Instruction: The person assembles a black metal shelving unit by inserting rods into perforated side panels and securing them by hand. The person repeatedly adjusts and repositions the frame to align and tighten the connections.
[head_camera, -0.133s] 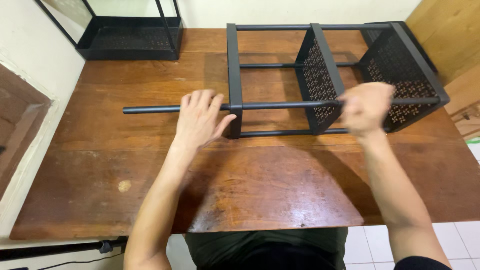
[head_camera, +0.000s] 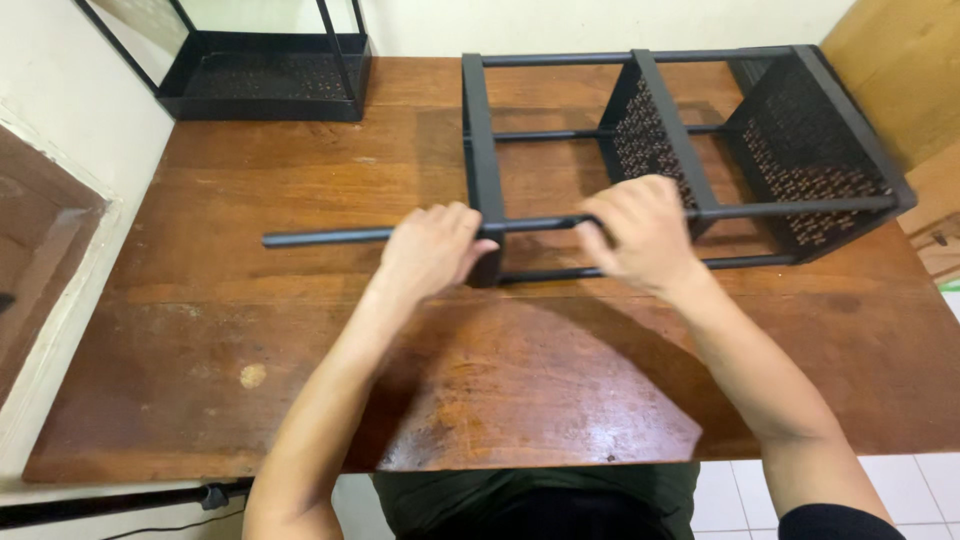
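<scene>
On the worn wooden surface (head_camera: 300, 330) the black metal rack (head_camera: 700, 150) lies sideways; your left hand (head_camera: 432, 250) and right hand (head_camera: 640, 232) clench its stiff, probably light, slippery rod (head_camera: 330, 237).

The metal rack frame (head_camera: 640, 150) is matte black with perforated patterned shelves, on a glossy reddish-brown wood-grained worktop (head_camera: 300, 330).

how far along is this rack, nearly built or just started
Roughly midway, by the look of it. Done: the rack lies on its side on the table with two mesh shelves and several rods already joined. In hand: both the left hand and right hand grip the long rod at the end frame. Left: that rod juts out leftward, and another mesh shelf sits apart at the back.
</scene>
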